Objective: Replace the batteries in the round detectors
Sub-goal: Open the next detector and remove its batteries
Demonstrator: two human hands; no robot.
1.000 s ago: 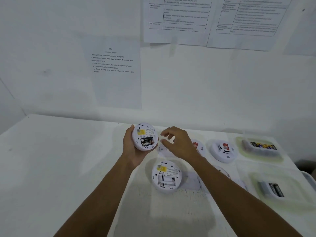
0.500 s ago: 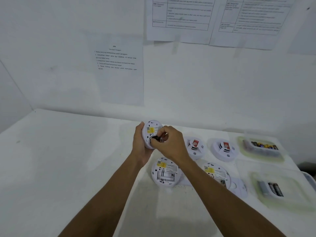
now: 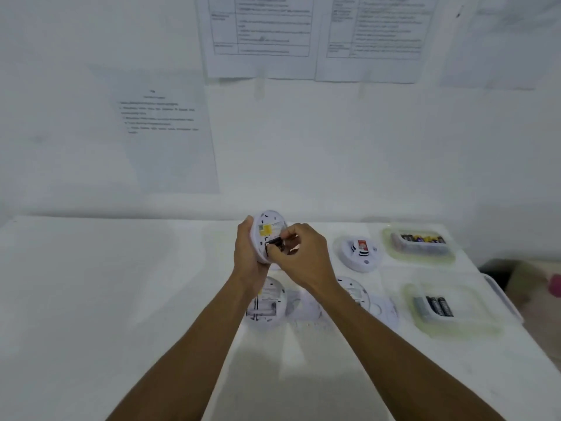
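Note:
My left hand (image 3: 250,256) grips a round white detector (image 3: 268,227) held upright above the table, its back with a yellow label facing me. My right hand (image 3: 299,253) pinches a black battery (image 3: 274,240) at the detector's open compartment. Below my arms an opened detector (image 3: 265,305) lies back up with an empty battery bay. Another opened detector (image 3: 353,288) is partly hidden by my right forearm. A closed detector (image 3: 358,252) with a red sticker sits further right.
A clear tray (image 3: 391,241) with several batteries stands at the back right. A nearer clear tray (image 3: 461,326) holds a few black batteries. Loose white covers (image 3: 384,311) lie beside the opened detectors. The table's right edge (image 3: 522,329) is close. Papers hang on the wall (image 3: 170,132).
My right hand came onto the held detector and now pinches a battery at its compartment. The detector has turned more edge-on in my left hand.

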